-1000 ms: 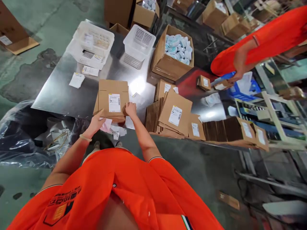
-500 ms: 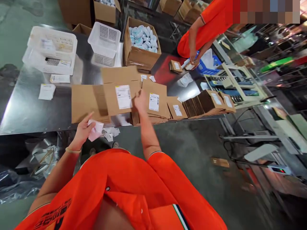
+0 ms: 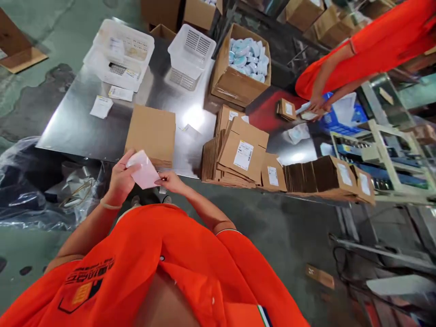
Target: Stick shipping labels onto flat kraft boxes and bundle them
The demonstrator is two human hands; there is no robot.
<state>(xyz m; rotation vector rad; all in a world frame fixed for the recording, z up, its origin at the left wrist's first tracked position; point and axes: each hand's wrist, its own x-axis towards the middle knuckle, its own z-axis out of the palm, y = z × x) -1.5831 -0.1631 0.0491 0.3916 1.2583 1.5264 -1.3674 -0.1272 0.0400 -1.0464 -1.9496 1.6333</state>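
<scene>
My left hand (image 3: 120,180) is closed around a small pad of pinkish-white label sheets (image 3: 145,171), just off the table's front edge. Fingers of my right hand (image 3: 171,181) pinch the pad's lower right corner. Behind my left hand lies a stack of plain flat cardboard mailers (image 3: 151,131). Farther right is a pile of cardboard mailers (image 3: 235,131), the top one bearing a white printed label (image 3: 243,155). A smaller labelled mailer (image 3: 273,175) rests beside that pile.
On the metal table (image 3: 71,122) stand white plastic baskets (image 3: 143,75) and a carton (image 3: 235,88) of round bluish-white packs. Paper stacks (image 3: 101,107) lie at left. A row of folded mailers (image 3: 306,177) extends right. A co-worker (image 3: 340,68) handles packages near a blue crate (image 3: 344,116).
The labelled mailer by my right hand now lies on the right-hand pile. My right hand has moved left to the label sheets. The camera view has shifted left.
</scene>
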